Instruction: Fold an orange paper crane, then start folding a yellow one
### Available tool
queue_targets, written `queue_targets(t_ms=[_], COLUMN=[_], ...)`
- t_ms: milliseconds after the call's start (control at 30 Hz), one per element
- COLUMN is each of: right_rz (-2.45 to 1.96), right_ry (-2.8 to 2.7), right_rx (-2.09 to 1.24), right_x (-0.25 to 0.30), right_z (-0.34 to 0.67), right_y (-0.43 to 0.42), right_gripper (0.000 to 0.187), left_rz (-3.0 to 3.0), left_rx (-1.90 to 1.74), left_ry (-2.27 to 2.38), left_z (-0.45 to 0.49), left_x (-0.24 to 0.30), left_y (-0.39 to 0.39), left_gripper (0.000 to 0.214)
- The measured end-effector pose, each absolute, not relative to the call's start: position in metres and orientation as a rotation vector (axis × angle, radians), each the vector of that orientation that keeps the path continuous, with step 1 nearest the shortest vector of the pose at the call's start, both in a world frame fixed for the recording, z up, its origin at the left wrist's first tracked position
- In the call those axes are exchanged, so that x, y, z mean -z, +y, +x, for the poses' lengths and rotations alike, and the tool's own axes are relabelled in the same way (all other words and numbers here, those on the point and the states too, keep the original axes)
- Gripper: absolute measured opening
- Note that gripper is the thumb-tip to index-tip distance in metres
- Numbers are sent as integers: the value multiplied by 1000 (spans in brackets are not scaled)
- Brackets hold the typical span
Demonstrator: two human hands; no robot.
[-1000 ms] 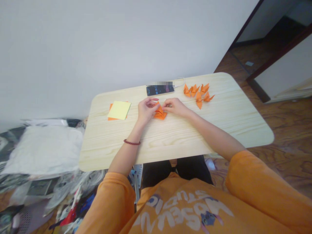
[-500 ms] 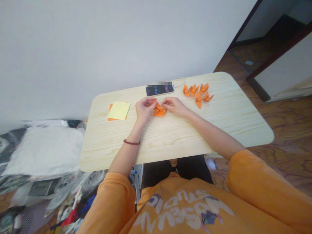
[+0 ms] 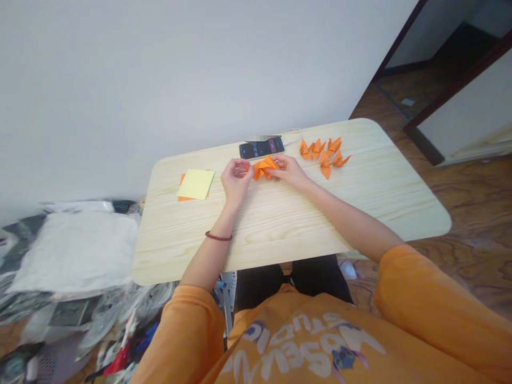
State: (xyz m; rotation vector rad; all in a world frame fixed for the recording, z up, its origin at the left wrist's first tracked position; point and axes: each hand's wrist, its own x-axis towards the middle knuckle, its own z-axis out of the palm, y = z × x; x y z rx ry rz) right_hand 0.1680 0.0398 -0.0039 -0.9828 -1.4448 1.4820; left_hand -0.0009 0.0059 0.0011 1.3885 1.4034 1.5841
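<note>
Folding session on a pale wood-grain desk [image 3: 320,213], seen from up top. The person's left hand [image 3: 237,178] and right hand [image 3: 290,172] are both up at the middle of the far half of the desk, closed into pinches on a pointy, part-folded orange origami paper piece [image 3: 264,168]. It's held just off the desk between them, with the left fingertips at its left end and the right fingers at its right end. Neither hand has hold of anything else.

Right behind the piece, near the far edge, lies a black smartphone [image 3: 262,148] with its screen lit, and a thin white charging cable [image 3: 294,133] runs off its right end. Further right sits a loose bunch of small folded orange paper cranes [image 3: 324,152]. Over on the left is a square yellow paper sheet [image 3: 196,184] on top of orange square paper [image 3: 181,198], with just the orange edges peeking out.

The left wrist has a dark red beaded bracelet [image 3: 218,236], and an orange printed T-shirt [image 3: 304,341] fills the near side. Off the desk to the left, a white cloth-covered bundle [image 3: 76,250] sits above a messy pile of plastic bags [image 3: 112,320].
</note>
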Motion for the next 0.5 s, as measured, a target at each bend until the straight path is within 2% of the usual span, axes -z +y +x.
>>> queue_targets(t_ms=[233, 500], right_rz=[-1050, -994], right_ry=[-1381, -1524], right_rx=[-1337, -1379], right_x=[10, 2], right_z=[171, 169], right_y=[48, 42], right_gripper=[41, 35], left_rz=[1370, 1216], left_rx=[-1340, -1363], left_ry=[1300, 1237], left_z=[3, 2], left_x=[0, 8], left_y=[4, 11], left_gripper=[22, 33])
